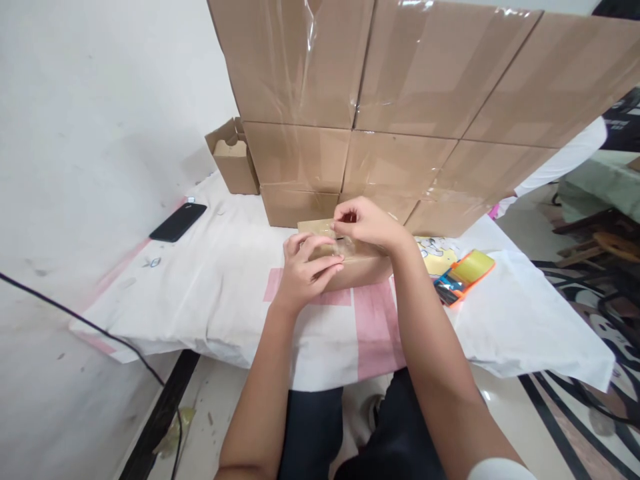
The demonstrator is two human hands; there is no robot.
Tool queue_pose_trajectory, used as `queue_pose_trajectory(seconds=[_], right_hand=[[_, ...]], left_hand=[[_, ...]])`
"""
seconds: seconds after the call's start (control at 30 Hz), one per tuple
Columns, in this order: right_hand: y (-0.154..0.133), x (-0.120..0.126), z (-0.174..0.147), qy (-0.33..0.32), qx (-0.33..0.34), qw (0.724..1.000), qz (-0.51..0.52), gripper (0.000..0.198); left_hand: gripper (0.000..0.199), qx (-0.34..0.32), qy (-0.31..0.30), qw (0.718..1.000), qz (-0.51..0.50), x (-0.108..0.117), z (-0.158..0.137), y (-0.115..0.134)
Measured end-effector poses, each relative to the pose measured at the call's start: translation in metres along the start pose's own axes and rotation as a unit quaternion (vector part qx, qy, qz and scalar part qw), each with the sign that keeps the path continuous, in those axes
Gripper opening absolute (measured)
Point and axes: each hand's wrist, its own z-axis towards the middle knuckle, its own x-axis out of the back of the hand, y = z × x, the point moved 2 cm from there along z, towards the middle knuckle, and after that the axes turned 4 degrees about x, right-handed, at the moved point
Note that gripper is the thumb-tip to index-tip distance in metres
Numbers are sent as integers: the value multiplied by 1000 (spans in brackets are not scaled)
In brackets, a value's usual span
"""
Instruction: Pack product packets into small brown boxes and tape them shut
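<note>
A small cardboard box (357,272) lies on the cloth-covered table in front of me, with shiny clear tape (327,230) across its top. My left hand (310,263) rests on the box's left end, its fingers apart and touching the top. My right hand (367,223) is over the box's far side, thumb and fingers pinched together beside the tape. Whatever lies between those fingertips is too small to make out. To the right of my right forearm is an orange and blue tape dispenser (465,277) with a yellowish roll.
Stacked cardboard boxes (400,73) form a wall right behind the small box. An open carton (233,167) stands at their left. A black phone (179,222) lies near the wall. A yellow printed sheet (437,253) is partly behind my right arm. A black cable (85,323) hangs at left.
</note>
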Motion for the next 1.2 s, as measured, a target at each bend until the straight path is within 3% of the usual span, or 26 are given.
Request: queue_pose_trajectory(seconds=[0.2, 0.33, 0.67, 0.73, 0.87, 1.07, 1.2], right_hand=[[14, -4, 6, 11, 46, 998, -45, 15], [21, -7, 7, -13, 32, 999, -30, 16], [28, -10, 11, 24, -8, 994, -103, 17], [26, -9, 9, 74, -41, 984, -155, 28], [23, -2, -3, 138, -192, 949, -207, 51], [25, 24, -34, 166, -280, 902, -285, 46], [41, 51, -67, 153, -336, 898, -237, 41]], left_hand=[[10, 3, -6, 1000, -4, 2, 1, 0], [9, -8, 5, 1000, -11, 2, 2, 1], [9, 4, -1, 1000, -5, 1, 0, -3], [9, 6, 2, 1000, -8, 1, -1, -4], [9, 6, 6, 1000, 1, 0, -1, -2], [12, 18, -48, 998, 34, -3, 0, 2], [12, 35, -63, 997, 39, 0, 1, 8]])
